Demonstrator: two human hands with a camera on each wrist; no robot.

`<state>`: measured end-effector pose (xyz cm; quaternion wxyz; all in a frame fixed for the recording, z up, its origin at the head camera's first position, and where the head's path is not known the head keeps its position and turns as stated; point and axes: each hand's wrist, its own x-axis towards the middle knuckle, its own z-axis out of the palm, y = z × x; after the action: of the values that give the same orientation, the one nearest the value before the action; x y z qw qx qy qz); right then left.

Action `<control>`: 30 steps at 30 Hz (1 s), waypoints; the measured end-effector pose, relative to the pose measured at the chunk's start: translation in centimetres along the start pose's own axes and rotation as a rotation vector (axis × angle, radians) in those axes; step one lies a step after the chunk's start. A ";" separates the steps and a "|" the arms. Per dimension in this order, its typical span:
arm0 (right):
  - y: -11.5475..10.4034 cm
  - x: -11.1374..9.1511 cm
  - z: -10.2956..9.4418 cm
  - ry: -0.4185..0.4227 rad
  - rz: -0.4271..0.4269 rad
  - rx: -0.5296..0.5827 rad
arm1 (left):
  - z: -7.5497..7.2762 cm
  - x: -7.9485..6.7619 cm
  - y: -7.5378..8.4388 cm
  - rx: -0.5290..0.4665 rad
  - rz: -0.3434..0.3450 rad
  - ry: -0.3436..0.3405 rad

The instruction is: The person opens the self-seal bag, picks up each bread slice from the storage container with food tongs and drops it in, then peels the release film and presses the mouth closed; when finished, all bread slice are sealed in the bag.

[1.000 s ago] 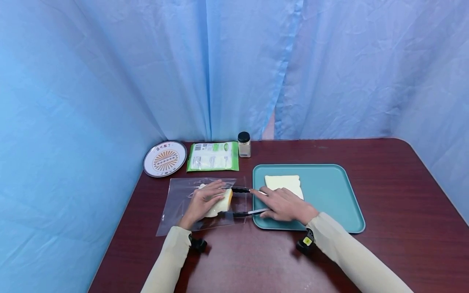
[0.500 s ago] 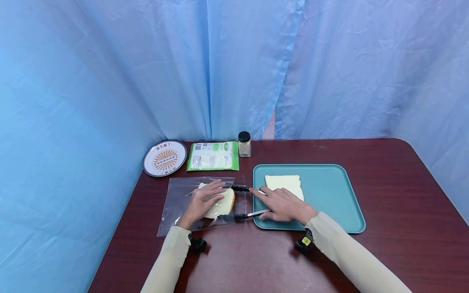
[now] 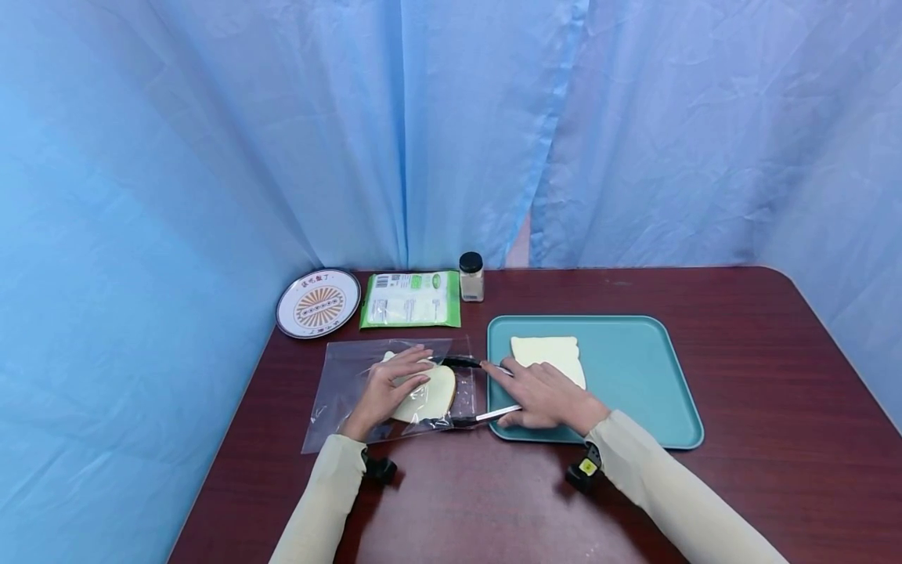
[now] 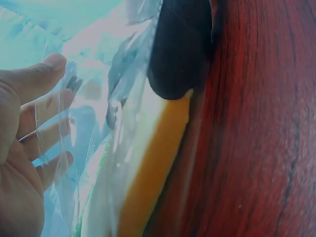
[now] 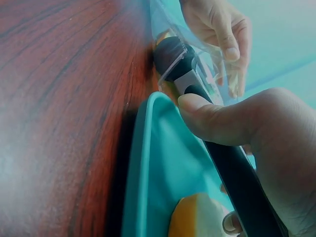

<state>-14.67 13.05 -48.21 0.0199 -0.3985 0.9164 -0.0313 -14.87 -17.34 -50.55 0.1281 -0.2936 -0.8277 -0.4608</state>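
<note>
My right hand (image 3: pixel 546 395) holds a pair of tongs (image 5: pixel 237 180) with black tips and metal arms. Its thumb lies along one arm in the right wrist view. The tips reach left into the mouth of a clear plastic bag (image 3: pixel 334 392), spread to either side of a bread slice (image 3: pixel 433 395) with an orange-brown crust. One black tip (image 4: pixel 177 49) sits right at the crust in the left wrist view. My left hand (image 3: pixel 391 388) is over the bag and slice, fingers nearly straight and apart from the thumb, against the film. Part of the slice is hidden beneath it.
A teal tray (image 3: pixel 634 376) stands right of the bag, bearing another bread slice (image 3: pixel 546 352) partly under my right hand. Behind are a patterned plate (image 3: pixel 289 309), a green-and-white packet (image 3: pixel 412 301) and a black-capped jar (image 3: pixel 471 286). Blue curtains (image 3: pixel 465 133) enclose the table (image 3: pixel 465 501).
The tongs' arms have spread, the nearer one shifting toward the front. The bread slice between them shows wider and flatter inside the bag. Both hands have stayed almost still.
</note>
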 end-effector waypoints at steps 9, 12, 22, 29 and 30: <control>-0.3 -0.2 -0.9 0.014 0.039 0.001 | -0.1 0.1 0.2 0.005 -0.004 -0.005; -0.3 -0.2 -1.3 0.014 0.050 -0.004 | -0.1 0.1 0.3 -0.011 -0.023 -0.014; -1.4 -0.4 -1.7 0.049 0.034 -0.079 | -0.1 -0.1 0.2 -0.015 -0.013 -0.014; -2.0 -0.4 -1.8 0.060 0.054 -0.094 | -0.1 -0.1 0.0 0.005 -0.005 -0.004; -2.1 -0.4 -1.9 0.056 0.058 -0.090 | -0.1 -0.1 0.0 0.006 -0.004 -0.003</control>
<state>-12.98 11.99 -46.15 -0.0230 -0.3713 0.9282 -0.0009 -14.80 -17.48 -50.51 0.1267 -0.2920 -0.8298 -0.4583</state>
